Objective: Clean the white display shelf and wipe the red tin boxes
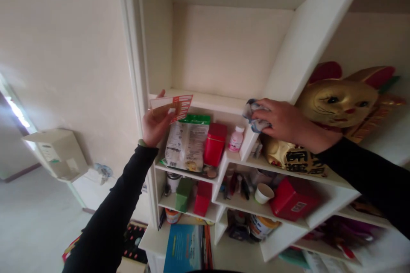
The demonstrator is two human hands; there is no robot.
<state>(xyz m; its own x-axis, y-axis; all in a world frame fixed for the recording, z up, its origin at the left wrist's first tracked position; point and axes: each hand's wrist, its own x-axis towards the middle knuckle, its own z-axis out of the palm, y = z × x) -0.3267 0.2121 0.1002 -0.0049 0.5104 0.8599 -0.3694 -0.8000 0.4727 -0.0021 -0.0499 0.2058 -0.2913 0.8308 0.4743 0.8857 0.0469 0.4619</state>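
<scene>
Left hand (156, 124) holds card (183, 106) — right hand (279, 118), cloth (250, 111) (crumpled).

Gold cat (336, 101): bears bold black characters, apparently including 開, otherwise hard to make out.
Red-and-white card (182, 108): printed in red, too blurred to read.
White bag (188, 145): carries fine print and a barcode, illegible.
Red box (293, 198): labelled in white, unreadable.
</scene>
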